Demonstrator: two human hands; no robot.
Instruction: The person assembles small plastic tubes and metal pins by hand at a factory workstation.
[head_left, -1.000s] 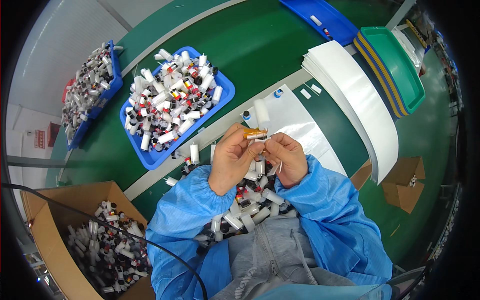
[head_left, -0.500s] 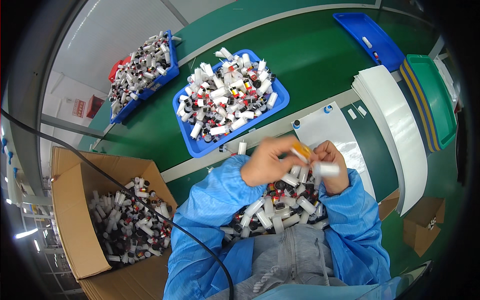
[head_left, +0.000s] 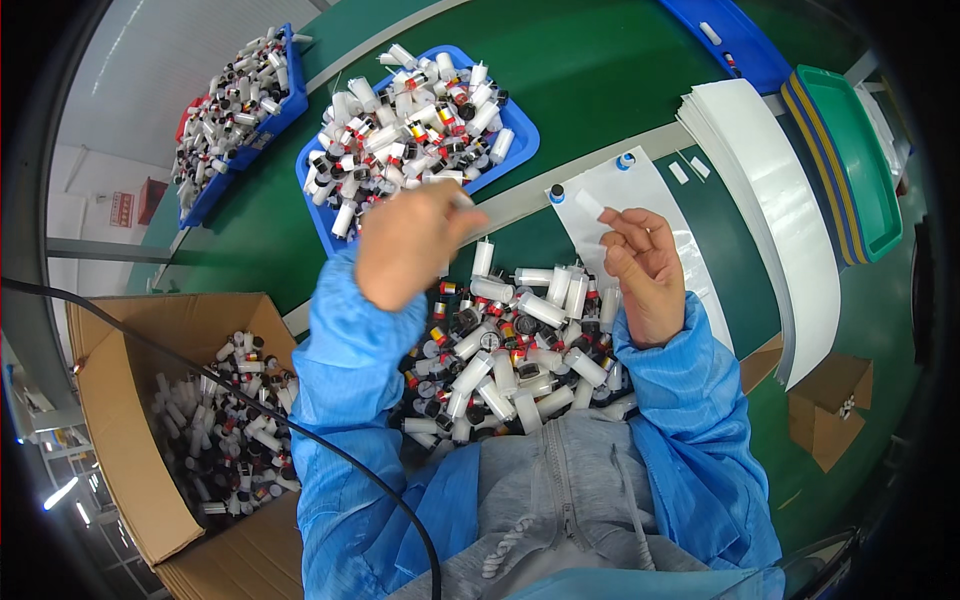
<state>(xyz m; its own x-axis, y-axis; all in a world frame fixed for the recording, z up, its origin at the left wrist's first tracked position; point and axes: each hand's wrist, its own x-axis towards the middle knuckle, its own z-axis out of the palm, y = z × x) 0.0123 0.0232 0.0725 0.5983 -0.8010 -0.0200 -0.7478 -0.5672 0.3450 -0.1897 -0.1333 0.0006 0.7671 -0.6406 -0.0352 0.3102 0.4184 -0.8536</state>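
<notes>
My left hand [head_left: 408,245] is smeared by motion above the near edge of the heaped blue tray [head_left: 520,150]. Its fingers are curled, and a bit of white shows at the fingertips; what it belongs to is hidden. My right hand [head_left: 645,268] is raised palm-up over the white sheet [head_left: 690,275], fingers bent, with a small flat white piece [head_left: 588,206] at the fingertips. Below and between both hands lies a pile of small white cylinders [head_left: 540,308], some with black ends and red or yellow bands. One cylinder [head_left: 483,258] stands upright at its far side.
An open cardboard box [head_left: 135,420] of similar cylinders stands at left, crossed by a black cable [head_left: 250,383]. Another full blue tray [head_left: 290,95] is at far left. Two small blue-and-black pieces [head_left: 557,193] stand on the sheet. At right are stacked white sheets [head_left: 765,200] and a green tray [head_left: 865,165].
My hands have parted. The left moved left toward the blue tray; the yellow-banded piece is no longer visible. The right rose and turned palm-up, without the white cylinder. The view shifted.
</notes>
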